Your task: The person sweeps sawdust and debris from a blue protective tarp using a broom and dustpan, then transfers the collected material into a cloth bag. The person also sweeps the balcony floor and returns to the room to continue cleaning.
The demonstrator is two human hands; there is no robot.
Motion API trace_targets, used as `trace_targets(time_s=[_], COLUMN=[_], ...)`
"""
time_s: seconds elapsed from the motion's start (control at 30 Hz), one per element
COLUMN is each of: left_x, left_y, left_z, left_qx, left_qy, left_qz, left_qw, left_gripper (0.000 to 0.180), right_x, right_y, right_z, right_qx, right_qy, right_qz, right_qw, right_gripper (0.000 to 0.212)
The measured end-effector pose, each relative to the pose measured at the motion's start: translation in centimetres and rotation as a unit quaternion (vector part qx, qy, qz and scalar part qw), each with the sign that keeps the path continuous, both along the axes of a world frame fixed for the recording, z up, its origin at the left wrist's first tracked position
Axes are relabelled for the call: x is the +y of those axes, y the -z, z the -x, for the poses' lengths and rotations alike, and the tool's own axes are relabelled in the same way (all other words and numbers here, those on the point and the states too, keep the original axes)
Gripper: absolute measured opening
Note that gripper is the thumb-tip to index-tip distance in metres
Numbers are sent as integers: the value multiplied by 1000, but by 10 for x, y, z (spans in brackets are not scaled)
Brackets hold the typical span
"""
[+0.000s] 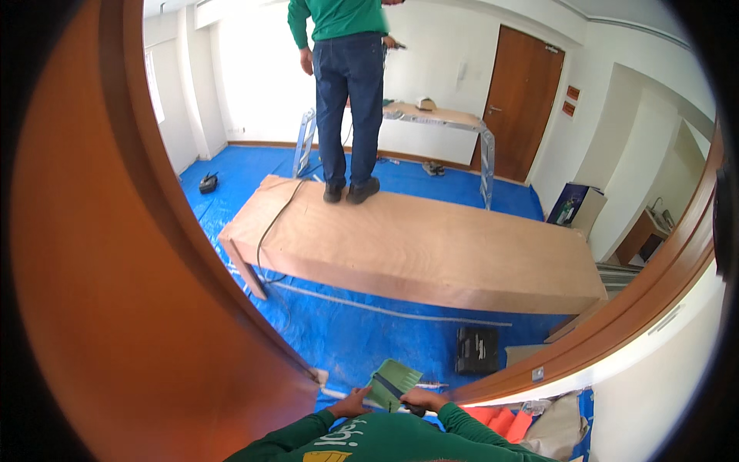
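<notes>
Both hands grip one green pad (394, 382): left hand (351, 403) closed beside its lower-left corner, right hand (419, 400) closed nearer, under its right edge.

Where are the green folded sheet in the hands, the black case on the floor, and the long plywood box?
green folded sheet (395, 382), head view, middle of its face
black case (476, 351), head view, lid centre
long plywood box (431, 242), head view, bare top

A long wooden box (408, 246) lies across the middle of the floor sheet (362, 331), with a person (348, 92) standing on its far left end. Behind it stands a ladder platform (431, 115), with a door (523, 100) at the far right. Near, a small case (477, 351) lies in front of the box, right of the left hand (351, 403) and right hand (419, 399).
</notes>
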State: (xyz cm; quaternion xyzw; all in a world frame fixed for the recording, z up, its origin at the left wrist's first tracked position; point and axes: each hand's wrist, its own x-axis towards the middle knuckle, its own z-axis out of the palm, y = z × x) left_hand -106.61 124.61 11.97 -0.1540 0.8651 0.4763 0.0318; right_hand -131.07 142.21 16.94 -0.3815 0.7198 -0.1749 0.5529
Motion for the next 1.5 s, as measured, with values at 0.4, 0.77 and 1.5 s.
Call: trace_targets(time_s=[0.4,0.77,1.5], left_x=[-105,-241,-434], left_y=[-38,-44,-43], left_z=[79,79,41], left_qx=[190,73,66], left_qy=[-121,-263,-708], left_qz=[42,32,-77], left_qw=[973,961,698], left_gripper=[31,30,30], right_x=[-159,-257,-442], right_y=[-42,-51,52], right_z=[2,177,371], right_qx=[-76,-51,186], right_qy=[-72,234,51], right_qz=[224,38,-2], right_qw=[969,970,981], right_gripper=[44,74,70])
